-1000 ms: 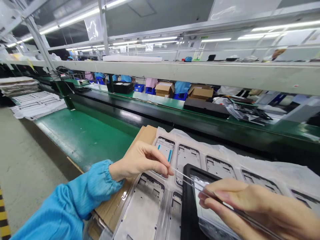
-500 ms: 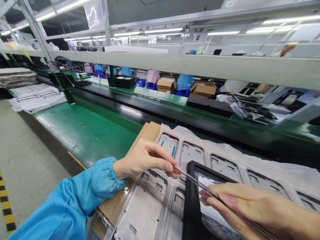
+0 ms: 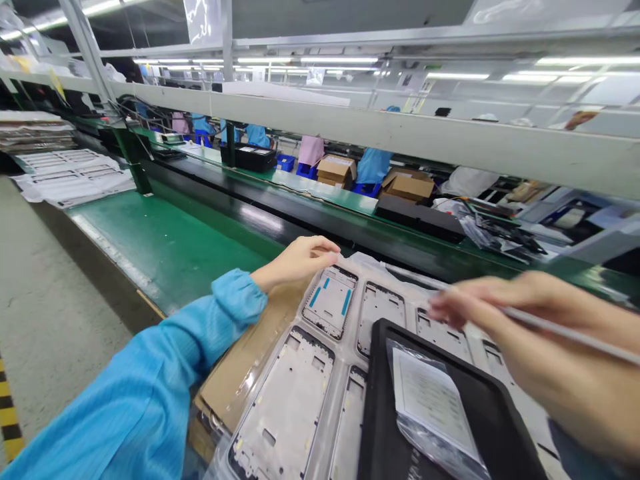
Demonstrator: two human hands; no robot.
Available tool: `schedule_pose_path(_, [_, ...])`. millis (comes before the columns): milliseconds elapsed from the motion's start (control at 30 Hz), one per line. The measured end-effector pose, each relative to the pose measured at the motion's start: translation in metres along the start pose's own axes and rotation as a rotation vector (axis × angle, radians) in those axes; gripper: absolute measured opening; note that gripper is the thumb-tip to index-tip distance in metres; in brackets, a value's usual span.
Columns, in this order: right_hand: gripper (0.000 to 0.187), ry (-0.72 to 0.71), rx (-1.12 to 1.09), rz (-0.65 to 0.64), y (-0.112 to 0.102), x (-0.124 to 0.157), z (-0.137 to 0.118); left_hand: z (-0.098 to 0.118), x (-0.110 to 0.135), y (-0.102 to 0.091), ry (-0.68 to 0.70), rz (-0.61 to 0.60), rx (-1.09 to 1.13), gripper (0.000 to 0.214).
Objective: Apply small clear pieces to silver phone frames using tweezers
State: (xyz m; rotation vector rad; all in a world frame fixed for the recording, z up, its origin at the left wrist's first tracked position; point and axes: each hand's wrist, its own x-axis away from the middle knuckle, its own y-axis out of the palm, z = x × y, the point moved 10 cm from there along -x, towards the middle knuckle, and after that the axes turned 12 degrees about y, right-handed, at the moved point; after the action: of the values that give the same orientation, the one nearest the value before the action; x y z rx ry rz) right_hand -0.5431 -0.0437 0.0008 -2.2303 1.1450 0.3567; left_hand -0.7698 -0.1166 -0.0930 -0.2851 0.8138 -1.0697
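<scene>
My left hand point(image 3: 300, 261) hangs over the far edge of a clear plastic tray point(image 3: 387, 283), fingertips pinched together. A long thin clear strip point(image 3: 415, 275) runs from near those fingertips to my blurred right hand point(image 3: 525, 320), which grips it. The strip seems to reach my left fingers, though its end is faint. Below lie grey metal phone frames point(image 3: 283, 407), one with blue strips point(image 3: 330, 301). A black tray point(image 3: 380, 427) holding a plastic bag with a printed sheet point(image 3: 430, 407) sits under my right hand, not touching it.
Cardboard point(image 3: 250, 360) lies under the clear tray, on a green workbench point(image 3: 165, 247). A white shelf point(image 3: 400, 127) spans the bench. Beyond it, co-workers in blue sit among cardboard boxes and blue crates. Stacked trays point(image 3: 70, 173) stand far left, beside a floor with yellow-black tape.
Both hands have risen and moved away from me, carrying the strip off the black tray. The bag and sheet now show fully, and the view has tilted slightly.
</scene>
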Motion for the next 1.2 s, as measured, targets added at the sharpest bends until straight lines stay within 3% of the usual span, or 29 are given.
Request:
schedule_pose_path(67, [0.043, 0.079, -0.077, -0.09, 0.015, -0.038, 0.017, -0.018, -0.018, 0.012, -0.014, -0.078, -0.156, 0.036])
schedule_pose_path(167, [0.059, 0.279, -0.192, -0.254, 0.054, -0.074, 0.065, -0.033, -0.029, 0.03, -0.001, -0.162, -0.285, 0.034])
schedule_pose_path(267, [0.067, 0.37, -0.187, -0.349, 0.088, -0.082, 0.1, -0.039, -0.024, 0.04, 0.012, -0.214, -0.371, 0.034])
schedule_pose_path(367, [0.069, 0.42, -0.183, -0.4, 0.105, -0.078, 0.118, -0.042, -0.019, 0.039, 0.011, -0.209, -0.42, 0.043])
schedule_pose_path(733, [0.066, 0.435, -0.196, -0.385, 0.113, -0.071, 0.147, -0.04, -0.017, 0.041, 0.058, -0.185, -0.441, 0.033])
schedule_pose_path(1200, [0.066, 0.398, -0.191, -0.381, 0.114, -0.067, 0.15, -0.029, -0.014, 0.045, 0.135, -0.209, -0.432, 0.033])
